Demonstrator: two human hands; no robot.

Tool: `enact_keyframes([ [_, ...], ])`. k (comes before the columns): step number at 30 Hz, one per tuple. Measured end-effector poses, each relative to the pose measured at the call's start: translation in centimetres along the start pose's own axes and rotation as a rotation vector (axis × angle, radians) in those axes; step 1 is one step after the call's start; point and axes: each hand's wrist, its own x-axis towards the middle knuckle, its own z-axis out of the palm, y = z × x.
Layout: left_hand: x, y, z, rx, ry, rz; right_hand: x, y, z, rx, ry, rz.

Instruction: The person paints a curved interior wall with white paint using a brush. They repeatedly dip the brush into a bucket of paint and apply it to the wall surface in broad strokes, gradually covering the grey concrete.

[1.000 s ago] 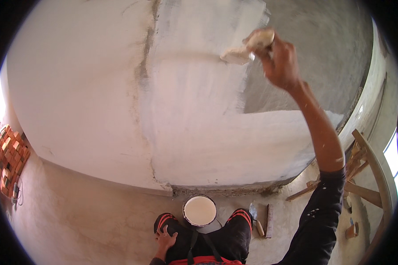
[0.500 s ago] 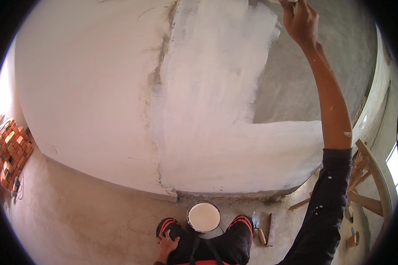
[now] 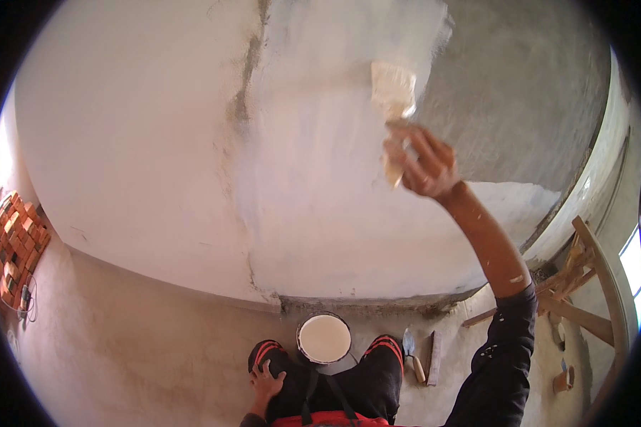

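Note:
My right hand (image 3: 424, 165) is raised against the wall and grips a wide paintbrush (image 3: 393, 96) whose pale bristles press on the white-painted patch (image 3: 320, 178). Bare grey plaster (image 3: 520, 92) lies just right of the brush. My left hand (image 3: 267, 381) rests on my left knee, fingers spread, holding nothing. A round bucket of white paint (image 3: 324, 338) stands on the floor between my shoes, close to the wall's foot.
A trowel (image 3: 412, 356) and a flat board (image 3: 434, 356) lie on the floor to the right of the bucket. Wooden frame pieces (image 3: 591, 285) lean at the right. Stacked red bricks (image 3: 14, 245) sit at the far left. The concrete floor (image 3: 135, 349) stretches leftward.
My right hand swept up to the top of the wall, then came back down and left, with the brush now on the painted patch. The left hand stayed on the knee.

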Motion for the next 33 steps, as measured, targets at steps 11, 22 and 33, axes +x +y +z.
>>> enact_keyframes([
  [11,-0.3,0.4,-0.7,-0.017,-0.031,0.015,-2.2,-8.8,-3.3,0.478,-0.136,0.077],
  [22,0.1,-0.5,-0.2,-0.008,0.01,0.023,5.0,9.1,-4.4,0.132,0.114,0.533],
  [33,0.3,-0.2,0.3,-0.005,-0.01,0.005,1.4,8.7,-2.0,-0.232,0.138,0.088],
])
